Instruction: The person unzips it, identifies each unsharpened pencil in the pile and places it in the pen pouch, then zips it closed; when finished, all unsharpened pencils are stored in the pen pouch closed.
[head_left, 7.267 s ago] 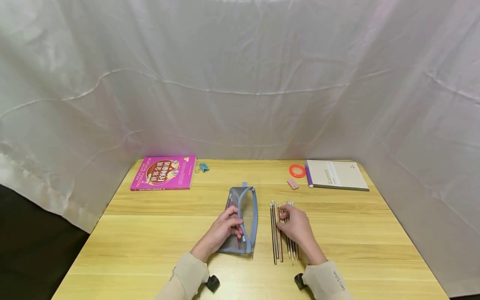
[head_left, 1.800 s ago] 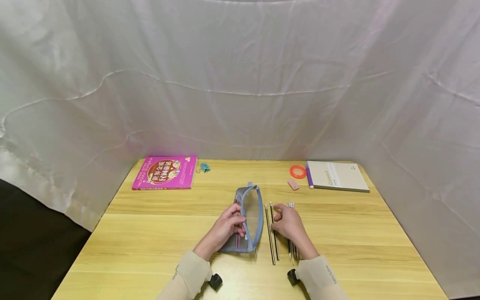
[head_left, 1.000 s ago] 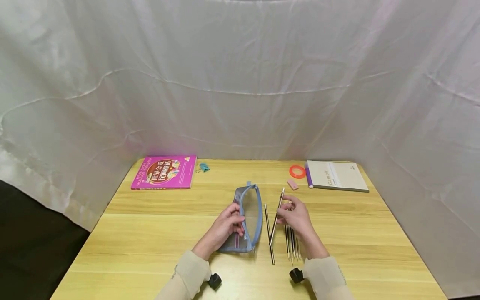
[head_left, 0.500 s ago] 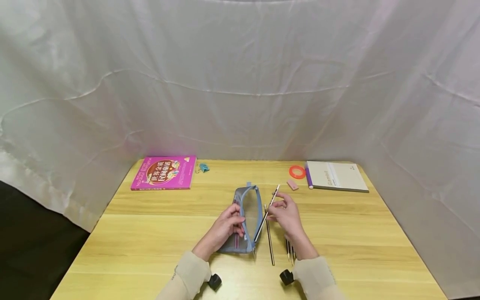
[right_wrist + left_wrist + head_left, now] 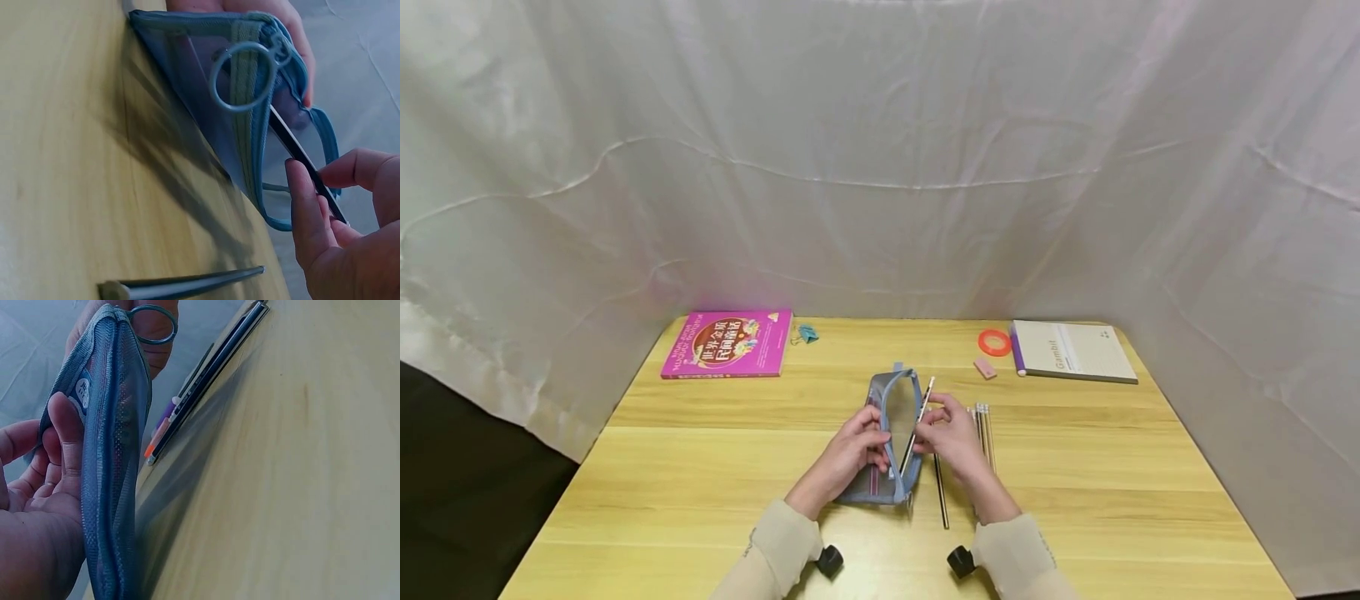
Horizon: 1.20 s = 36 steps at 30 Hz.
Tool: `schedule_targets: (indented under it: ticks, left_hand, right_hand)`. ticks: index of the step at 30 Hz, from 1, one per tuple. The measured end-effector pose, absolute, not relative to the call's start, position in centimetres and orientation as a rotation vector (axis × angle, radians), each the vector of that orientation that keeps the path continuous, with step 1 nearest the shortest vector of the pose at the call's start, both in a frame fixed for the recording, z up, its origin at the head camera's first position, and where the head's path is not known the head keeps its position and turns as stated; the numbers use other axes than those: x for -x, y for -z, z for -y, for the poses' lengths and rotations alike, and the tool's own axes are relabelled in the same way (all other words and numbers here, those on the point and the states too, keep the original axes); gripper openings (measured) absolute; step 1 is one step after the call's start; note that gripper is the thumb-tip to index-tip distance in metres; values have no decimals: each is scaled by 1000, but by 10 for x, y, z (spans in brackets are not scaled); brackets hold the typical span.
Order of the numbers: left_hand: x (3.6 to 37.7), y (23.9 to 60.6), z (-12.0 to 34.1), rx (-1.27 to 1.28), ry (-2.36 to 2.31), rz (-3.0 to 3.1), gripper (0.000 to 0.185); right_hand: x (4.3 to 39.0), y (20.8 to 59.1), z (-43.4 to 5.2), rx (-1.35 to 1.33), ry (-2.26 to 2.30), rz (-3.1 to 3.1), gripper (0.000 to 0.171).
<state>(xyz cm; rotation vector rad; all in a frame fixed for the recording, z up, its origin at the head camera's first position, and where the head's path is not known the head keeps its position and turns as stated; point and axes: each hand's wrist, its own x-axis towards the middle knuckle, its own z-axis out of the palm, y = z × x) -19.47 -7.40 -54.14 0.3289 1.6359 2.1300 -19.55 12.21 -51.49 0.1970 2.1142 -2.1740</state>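
Pencil [image 5: 916,422] slanting into the open mesh pencil case [image 5: 901,408], mid-surface

Right hand [image 5: 953,435] pinches the pencil, its lower end inside the case mouth; left hand [image 5: 850,450] grips the case's left edge, thumb on the mesh; one loose pencil [image 5: 941,492] lies just right of the case; more pencils [image 5: 984,421] beyond it; pink book [image 5: 727,344] far left of the case.
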Motion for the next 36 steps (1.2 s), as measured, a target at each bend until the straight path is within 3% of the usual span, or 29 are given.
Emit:
schedule_targets:
  ticks: [14, 26, 36]
  left_hand:
    - [196, 542, 72, -375, -2110, -1644, 11]
    - [195, 543, 73, -368, -2109, -1642, 26]
    - [197, 544, 75, -355, -2132, -1652, 11]
  right_hand:
    - [191, 518, -107, -120, 2086, -2141, 57]
    - [192, 520, -109, -169, 2057, -2148, 56]
    - [190, 517, -127, -185, 2016, -2270, 46]
